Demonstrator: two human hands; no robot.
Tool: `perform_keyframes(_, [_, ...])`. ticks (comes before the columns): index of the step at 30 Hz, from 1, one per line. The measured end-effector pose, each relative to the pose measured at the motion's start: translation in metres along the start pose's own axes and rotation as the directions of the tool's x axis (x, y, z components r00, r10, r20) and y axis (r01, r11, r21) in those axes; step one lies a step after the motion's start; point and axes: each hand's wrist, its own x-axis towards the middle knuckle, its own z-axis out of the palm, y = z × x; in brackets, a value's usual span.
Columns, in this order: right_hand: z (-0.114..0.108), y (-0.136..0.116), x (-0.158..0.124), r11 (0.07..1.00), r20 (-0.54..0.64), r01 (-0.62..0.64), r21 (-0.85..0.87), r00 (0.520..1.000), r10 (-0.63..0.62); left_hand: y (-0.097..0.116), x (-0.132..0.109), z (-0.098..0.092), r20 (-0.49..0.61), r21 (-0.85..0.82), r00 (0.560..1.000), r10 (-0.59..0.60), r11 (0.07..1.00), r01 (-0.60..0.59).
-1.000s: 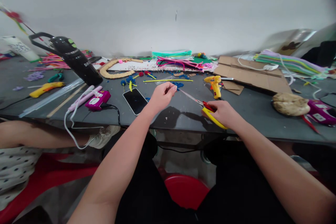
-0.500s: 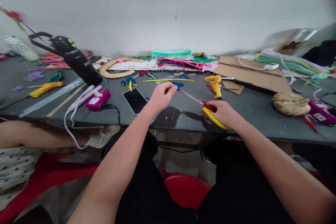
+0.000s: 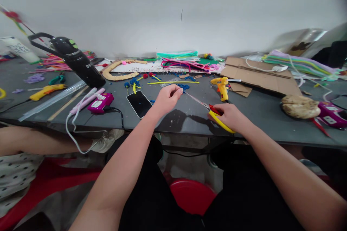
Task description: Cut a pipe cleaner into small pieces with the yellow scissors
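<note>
My right hand (image 3: pixel 230 114) is closed around the red and yellow handles of a pair of scissors (image 3: pixel 220 120). Their long blades slant up and left over the table, ending close to my left fingertips. My left hand (image 3: pixel 170 96) is pinched, thumb against forefinger; whatever is between the fingertips is too small to make out. Just behind that pinch lie blue fuzzy pieces (image 3: pixel 184 87) on the table. A yellow pipe cleaner (image 3: pixel 173 82) stretches across a little farther back. To the left of my left hand rests a phone (image 3: pixel 139 104) with a dark screen.
A yellow glue gun (image 3: pixel 222 88) stands beyond my right hand, before flat cardboard (image 3: pixel 257 74). Leftward are a purple device (image 3: pixel 101 103) with cables and a black bottle (image 3: pixel 78 61). Pipe cleaner bundles (image 3: pixel 177 55) line the wall. Another person's leg (image 3: pixel 46 140) is at lower left.
My hands and the scissors hold the same position. A yellow curved thing has come into view at the far left edge, and the other person's leg has shifted slightly.
</note>
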Motion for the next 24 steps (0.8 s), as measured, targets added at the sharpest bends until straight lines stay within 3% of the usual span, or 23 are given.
perform_keyframes(9, [-0.0036,-0.0036,-0.0004,0.998,0.002,-0.053,0.032,0.999,0.053,-0.0019,0.0004,-0.0003,-0.006,-0.006,1.0,0.003,1.0,-0.003])
perform_keyframes(24, [-0.0029,-0.0021,0.0002,1.0,-0.009,-0.017,0.01,1.0,0.018,0.0004,0.0003,-0.001,-0.011,-0.037,1.0,0.003,0.999,-0.003])
